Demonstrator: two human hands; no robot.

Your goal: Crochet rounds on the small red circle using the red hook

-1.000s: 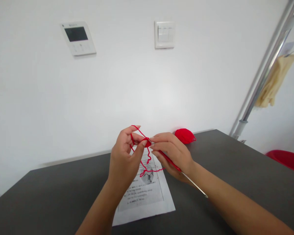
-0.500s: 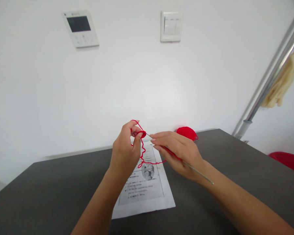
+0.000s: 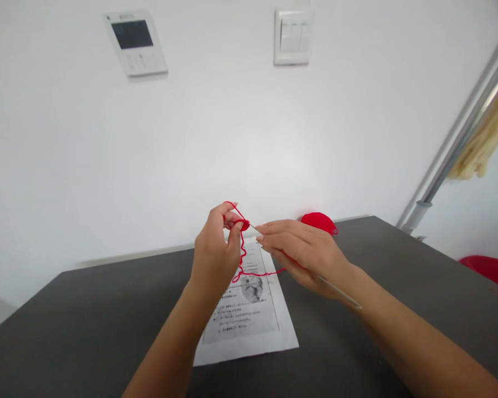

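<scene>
Between thumb and fingers, my left hand (image 3: 218, 243) pinches a small piece of red crochet work (image 3: 244, 225). Red yarn (image 3: 243, 251) runs up over its raised index finger, and a loose, kinked strand hangs below. My right hand (image 3: 302, 251) is closed round a thin metal crochet hook (image 3: 339, 293). The hook's tip meets the red work at my left fingertips; its back end sticks out past my right wrist. Whether the tip is inside a loop is too small to tell. A red ball of yarn (image 3: 318, 222) lies behind my right hand.
Under my hands a printed sheet of paper (image 3: 249, 348) lies on the dark table (image 3: 120, 309). The white wall behind carries a panel with a screen (image 3: 136, 44) and a light switch (image 3: 292, 37). At the right are a metal pole (image 3: 460, 138) and a red object (image 3: 489, 270).
The camera view has shifted slightly. My right hand has turned a little around the hook, hiding its red middle part. The hook's tip stays at the red work; both hands keep their hold.
</scene>
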